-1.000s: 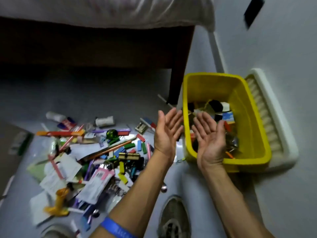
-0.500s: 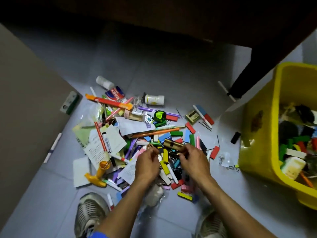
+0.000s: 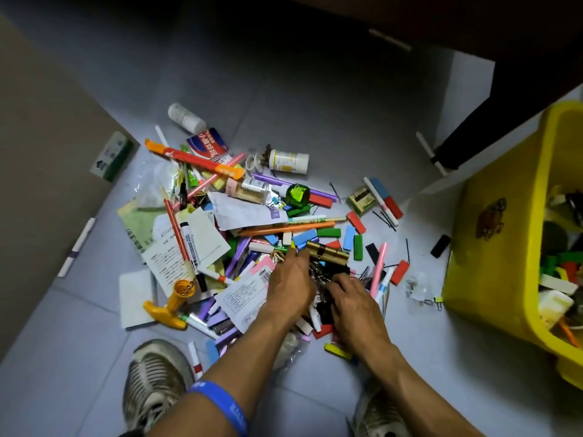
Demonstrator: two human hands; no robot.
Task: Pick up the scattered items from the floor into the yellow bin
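Note:
A pile of scattered items [image 3: 252, 234] covers the grey floor: pens, coloured blocks, papers, bottles, a brass lock cylinder [image 3: 328, 253]. The yellow bin [image 3: 492, 279] stands at the right, partly filled with blocks and odds and ends. My left hand [image 3: 291, 285] and my right hand [image 3: 355, 305] press palms-down into the pile's near side, fingers curled around a clump of black binder clips and small blocks [image 3: 321, 288] between them. My left fingertips touch the brass cylinder. What each hand actually grips is hidden under the fingers.
My two shoes [image 3: 156, 383] sit near the bottom edge. A dark bed leg [image 3: 463, 143] stands between the pile and the bin. A brown panel [image 3: 47, 171] runs along the left. A yellow corkscrew [image 3: 173, 302] and white bottles [image 3: 186, 117] lie in the pile.
My hands left the bin with open palms, came down onto the pile, and have now drawn closer together around the clump of clips. The view swung left and down.

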